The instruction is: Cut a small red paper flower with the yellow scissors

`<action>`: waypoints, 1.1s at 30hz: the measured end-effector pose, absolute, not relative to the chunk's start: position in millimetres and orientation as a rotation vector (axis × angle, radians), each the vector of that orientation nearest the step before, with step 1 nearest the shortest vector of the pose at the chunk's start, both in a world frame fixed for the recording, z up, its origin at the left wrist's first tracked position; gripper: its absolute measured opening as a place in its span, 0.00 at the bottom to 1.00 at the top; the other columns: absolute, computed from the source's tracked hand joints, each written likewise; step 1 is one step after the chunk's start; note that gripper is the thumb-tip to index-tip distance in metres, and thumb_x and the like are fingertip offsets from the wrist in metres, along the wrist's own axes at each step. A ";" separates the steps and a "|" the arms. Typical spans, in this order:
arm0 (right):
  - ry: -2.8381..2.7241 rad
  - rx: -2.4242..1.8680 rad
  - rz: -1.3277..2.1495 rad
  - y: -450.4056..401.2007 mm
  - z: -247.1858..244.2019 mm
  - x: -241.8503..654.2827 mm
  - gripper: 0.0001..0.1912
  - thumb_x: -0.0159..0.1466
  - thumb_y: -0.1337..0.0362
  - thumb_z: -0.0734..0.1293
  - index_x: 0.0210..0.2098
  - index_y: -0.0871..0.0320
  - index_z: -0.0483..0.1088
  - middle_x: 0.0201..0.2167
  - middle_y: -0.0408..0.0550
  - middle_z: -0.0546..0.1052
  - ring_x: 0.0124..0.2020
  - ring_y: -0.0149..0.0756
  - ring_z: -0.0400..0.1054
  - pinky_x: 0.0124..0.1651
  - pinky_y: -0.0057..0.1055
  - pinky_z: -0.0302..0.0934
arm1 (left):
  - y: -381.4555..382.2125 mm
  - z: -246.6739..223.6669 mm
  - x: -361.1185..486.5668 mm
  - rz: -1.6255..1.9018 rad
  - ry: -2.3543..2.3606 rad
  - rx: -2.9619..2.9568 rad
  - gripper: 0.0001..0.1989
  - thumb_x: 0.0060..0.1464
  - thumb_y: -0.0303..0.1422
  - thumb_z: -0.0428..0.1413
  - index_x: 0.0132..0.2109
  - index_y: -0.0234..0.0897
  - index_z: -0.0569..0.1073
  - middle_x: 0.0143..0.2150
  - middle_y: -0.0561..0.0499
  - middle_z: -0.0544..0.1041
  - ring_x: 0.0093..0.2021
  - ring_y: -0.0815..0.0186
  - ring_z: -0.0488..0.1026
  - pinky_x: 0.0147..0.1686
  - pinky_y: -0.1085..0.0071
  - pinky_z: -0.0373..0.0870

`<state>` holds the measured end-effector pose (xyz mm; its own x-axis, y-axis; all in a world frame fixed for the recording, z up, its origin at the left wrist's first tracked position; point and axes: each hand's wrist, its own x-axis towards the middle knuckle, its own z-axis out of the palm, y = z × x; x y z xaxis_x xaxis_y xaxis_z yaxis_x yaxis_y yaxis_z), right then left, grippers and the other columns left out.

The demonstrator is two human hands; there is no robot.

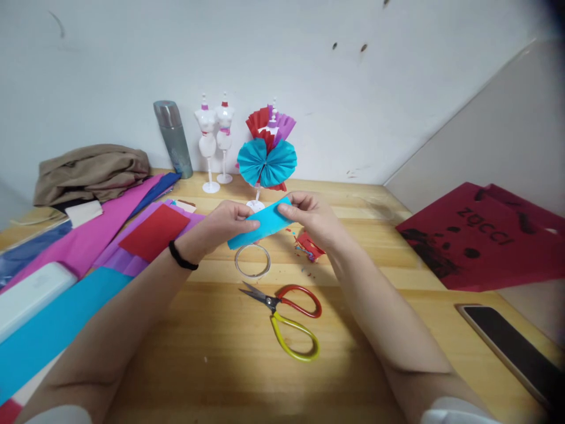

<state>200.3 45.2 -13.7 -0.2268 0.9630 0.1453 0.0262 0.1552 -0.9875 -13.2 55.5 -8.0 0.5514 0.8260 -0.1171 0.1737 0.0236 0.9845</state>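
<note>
Between my two hands a strip of blue paper [268, 225] is held up, tilted with its right end higher. My left hand [227, 224] pinches it near the middle, thumb on top. At the upper right end my right hand [311, 215] grips it with thumb and fingers. Below the paper a ring of thin wire [252, 277] lies on the table. Nearer to me rest scissors [270, 302] with one red and one yellow handle, blades pointing left. Behind my hands stands a small white dress form [256, 205] wearing red, purple and blue pleated paper.
Two bare dress forms [209, 187] and a tilted grey bottle [176, 138] stand at the back. Coloured paper sheets [95, 232], a white box [33, 297] and brown cloth [90, 171] are left. Right are red scraps [311, 244], a red bag [463, 235] and a phone [512, 347].
</note>
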 end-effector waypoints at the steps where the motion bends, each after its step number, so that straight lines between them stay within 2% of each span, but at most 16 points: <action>1: -1.500 -1.000 1.234 44.4 -12.0 201.5 0.19 0.50 0.50 0.79 0.29 0.56 0.74 0.25 0.42 0.76 0.27 0.33 0.69 0.34 0.32 0.66 | 56.3 -7.9 -14.2 0.635 0.897 1.501 0.11 0.46 0.38 0.64 0.29 0.32 0.80 0.27 0.48 0.80 0.25 0.70 0.71 0.23 0.76 0.64; 4: -1.578 -1.032 1.149 42.9 -12.2 200.8 0.16 0.51 0.53 0.78 0.32 0.56 0.75 0.27 0.42 0.76 0.28 0.34 0.68 0.34 0.33 0.65 | 57.9 -9.4 -14.5 0.622 0.896 1.544 0.11 0.46 0.38 0.63 0.29 0.32 0.78 0.26 0.50 0.78 0.24 0.70 0.70 0.22 0.76 0.61; 9: -1.662 -1.132 0.993 44.4 -19.6 196.6 0.14 0.53 0.53 0.75 0.29 0.56 0.72 0.24 0.41 0.71 0.25 0.33 0.63 0.31 0.32 0.61 | 57.9 -13.0 -12.5 0.588 0.907 1.571 0.11 0.45 0.39 0.62 0.28 0.34 0.75 0.23 0.54 0.74 0.23 0.71 0.68 0.23 0.75 0.61; 13: -1.863 -1.185 0.985 43.9 -6.3 215.6 0.14 0.57 0.51 0.72 0.30 0.56 0.74 0.25 0.44 0.74 0.27 0.36 0.67 0.32 0.33 0.62 | 57.9 -11.0 -14.8 0.596 0.907 1.591 0.12 0.45 0.40 0.62 0.28 0.35 0.74 0.23 0.54 0.73 0.23 0.71 0.66 0.22 0.75 0.59; 15: -2.020 -1.385 0.840 45.5 5.0 235.3 0.11 0.60 0.55 0.72 0.33 0.57 0.77 0.26 0.45 0.77 0.28 0.37 0.70 0.33 0.33 0.63 | 57.7 -8.6 -16.2 0.608 0.921 1.594 0.13 0.45 0.40 0.62 0.27 0.35 0.72 0.23 0.54 0.73 0.22 0.72 0.66 0.22 0.75 0.59; 16: -2.061 -1.529 0.721 47.5 9.7 246.2 0.10 0.61 0.57 0.72 0.37 0.57 0.79 0.29 0.47 0.80 0.30 0.39 0.73 0.35 0.33 0.64 | 57.5 -7.4 -16.6 0.611 0.933 1.593 0.13 0.45 0.40 0.62 0.26 0.35 0.72 0.22 0.54 0.72 0.22 0.72 0.66 0.22 0.76 0.58; 18: -2.136 -1.868 0.517 53.8 14.3 266.0 0.14 0.62 0.59 0.74 0.45 0.58 0.82 0.38 0.52 0.84 0.35 0.42 0.77 0.39 0.34 0.66 | 56.7 -5.1 -16.9 0.612 0.951 1.592 0.12 0.46 0.40 0.61 0.26 0.35 0.72 0.22 0.54 0.72 0.22 0.72 0.66 0.22 0.76 0.58; 20: -2.170 -2.174 0.410 60.9 10.1 279.0 0.17 0.62 0.59 0.75 0.47 0.60 0.82 0.43 0.57 0.86 0.41 0.47 0.79 0.42 0.34 0.66 | 55.4 -3.3 -16.5 0.604 0.951 1.597 0.11 0.46 0.39 0.61 0.28 0.35 0.73 0.23 0.53 0.73 0.23 0.72 0.66 0.22 0.76 0.59; 23: -2.222 -2.377 0.448 64.0 -11.3 281.5 0.22 0.67 0.51 0.72 0.46 0.64 0.82 0.38 0.60 0.85 0.40 0.47 0.79 0.38 0.33 0.65 | 53.6 -1.9 -15.6 0.593 0.946 1.616 0.11 0.47 0.39 0.61 0.27 0.35 0.73 0.23 0.53 0.73 0.23 0.72 0.66 0.22 0.76 0.59; 26: -2.271 -2.356 0.479 52.8 -39.3 270.9 0.23 0.67 0.46 0.70 0.37 0.62 0.82 0.31 0.57 0.84 0.32 0.45 0.77 0.33 0.32 0.61 | 53.0 -1.8 -15.7 0.590 0.946 1.634 0.11 0.47 0.38 0.61 0.26 0.35 0.72 0.22 0.54 0.72 0.22 0.72 0.65 0.22 0.75 0.58; 28: -2.327 -2.272 0.465 40.8 -54.7 263.1 0.18 0.65 0.49 0.73 0.41 0.58 0.82 0.33 0.54 0.84 0.34 0.42 0.77 0.34 0.30 0.61 | 53.2 -1.7 -16.2 0.587 0.939 1.633 0.11 0.46 0.38 0.61 0.26 0.35 0.72 0.22 0.54 0.72 0.22 0.71 0.65 0.22 0.75 0.58; 30: -2.327 -2.229 0.359 29.6 -65.4 257.6 0.16 0.65 0.57 0.72 0.48 0.59 0.80 0.41 0.58 0.83 0.37 0.43 0.77 0.36 0.31 0.59 | 53.5 -1.2 -16.6 0.586 0.923 1.621 0.11 0.46 0.39 0.61 0.26 0.35 0.73 0.22 0.54 0.72 0.23 0.72 0.66 0.22 0.76 0.58; 33: -2.365 -2.122 0.312 19.2 -75.0 254.2 0.10 0.67 0.64 0.68 0.46 0.59 0.79 0.41 0.58 0.83 0.38 0.41 0.76 0.36 0.30 0.58 | 53.7 0.3 -16.5 0.588 0.920 1.603 0.11 0.45 0.39 0.62 0.28 0.34 0.74 0.23 0.53 0.73 0.23 0.72 0.66 0.22 0.76 0.58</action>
<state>254.2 19.2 -75.0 -0.1159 0.9790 -0.1677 0.9890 0.0981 -0.1109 -16.5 53.7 0.3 0.5685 0.8163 -0.1018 0.2505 -0.0539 0.9666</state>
